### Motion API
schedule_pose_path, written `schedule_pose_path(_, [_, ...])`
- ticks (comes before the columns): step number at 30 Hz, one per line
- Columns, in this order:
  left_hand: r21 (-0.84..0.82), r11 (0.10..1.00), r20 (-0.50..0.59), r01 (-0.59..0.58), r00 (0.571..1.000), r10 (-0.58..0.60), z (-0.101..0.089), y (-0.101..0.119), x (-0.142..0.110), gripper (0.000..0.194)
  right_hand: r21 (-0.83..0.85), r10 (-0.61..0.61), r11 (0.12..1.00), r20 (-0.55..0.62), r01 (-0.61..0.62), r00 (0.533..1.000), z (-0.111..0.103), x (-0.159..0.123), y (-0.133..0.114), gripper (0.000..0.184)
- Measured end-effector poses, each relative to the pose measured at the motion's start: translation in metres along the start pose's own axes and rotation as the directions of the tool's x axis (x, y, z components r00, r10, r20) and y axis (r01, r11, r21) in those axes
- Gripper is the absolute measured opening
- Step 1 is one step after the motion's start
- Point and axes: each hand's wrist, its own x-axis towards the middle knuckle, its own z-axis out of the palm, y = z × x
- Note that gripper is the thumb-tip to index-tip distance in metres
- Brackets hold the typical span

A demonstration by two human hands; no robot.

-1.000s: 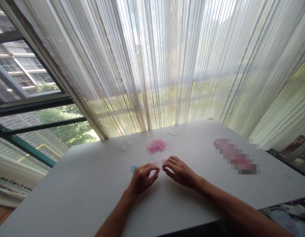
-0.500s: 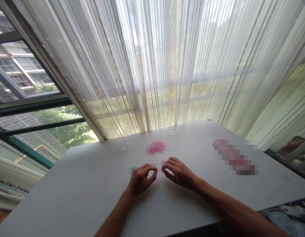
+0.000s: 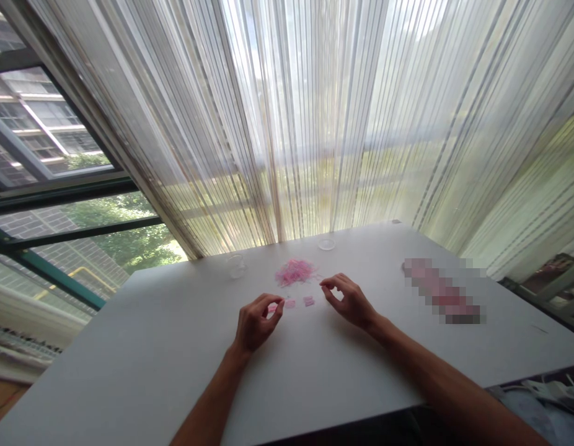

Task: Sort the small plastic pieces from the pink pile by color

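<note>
Loose heap of thin pink fibres [image 3: 295, 272] on a white tabletop [image 3: 129, 353]. Just below the heap, two small pink square pieces [image 3: 299, 302], side by side. Lower and to the left of the heap, the left hand [image 3: 256, 322], with curled fingers [image 3: 274, 300] over a tiny pink bit [image 3: 272, 308]; pinched or only near, impossible to tell. Lower and to the right of the heap, the right hand [image 3: 347, 303], half curled and empty, above the tabletop. Both hands well apart. Beyond the heap on the left, a clear round plastic cup [image 3: 236, 266]; behind the heap, a clear round flat lid [image 3: 326, 244]. Far to the right of the heap, a long pinkish object [image 3: 442, 291], too blurred to name.
</note>
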Motion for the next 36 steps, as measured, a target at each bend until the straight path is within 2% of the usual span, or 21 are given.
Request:
schedule_pose_path(8, [-0.012,0.999,0.026,-0.036,0.999,0.037,0.000,0.000,0.000,0.019,0.021,0.012,1.000,0.032,-0.012,0.999,0.005,-0.002,0.003,0.011])
schedule_pose_path(13, [-0.012,0.995,0.056,-0.101,0.993,0.101,0.003,0.006,0.000,0.015,0.043,-0.149,0.989,0.137,0.145,0.979,0.019,-0.008,-0.013,0.011])
schedule_pose_path(16, [-0.009,0.987,0.081,-0.162,0.983,0.162,0.007,0.012,-0.001,0.013,0.021,-0.197,0.980,0.159,0.196,0.967,0.025,-0.010,-0.024,0.015])
schedule_pose_path(20, [-0.011,0.978,0.092,-0.208,0.974,0.208,0.011,0.015,-0.001,0.012,-0.037,-0.198,0.978,0.152,0.205,0.968,0.025,-0.010,-0.029,0.008])
schedule_pose_path(26, [-0.014,0.976,0.073,-0.216,0.973,0.217,0.011,0.013,-0.001,0.011,-0.036,-0.185,0.980,0.172,0.194,0.968,0.025,-0.011,-0.026,0.004])
schedule_pose_path(36, [-0.013,0.978,0.079,-0.207,0.975,0.207,0.009,0.015,0.000,0.010,-0.050,-0.204,0.975,0.183,0.216,0.962,0.026,-0.011,-0.026,0.009])
